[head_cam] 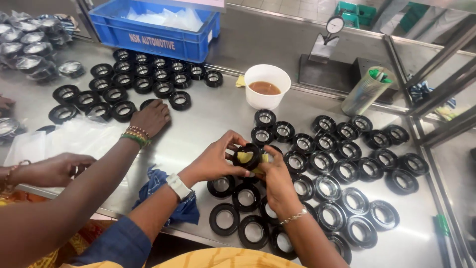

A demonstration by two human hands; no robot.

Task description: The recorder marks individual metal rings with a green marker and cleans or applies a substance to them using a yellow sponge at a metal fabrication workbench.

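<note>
Head view: both hands — left (213, 161), right (277, 178) — pinch a glossy black rubber ring (247, 156) holding yellow sponge (244, 157).

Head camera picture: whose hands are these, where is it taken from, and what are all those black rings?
No machine here: the one picture comes from a camera on a person's head, looking down at a steel workbench. Their left hand, with a white wristwatch, and right hand together hold one black ring-shaped part with a yellow cloth pressed into it. Many similar black rings lie around. A white bowl of brown liquid, a blue crate and a blue rag sit nearby. The hand with bangles at left belongs to a co-worker.
</note>
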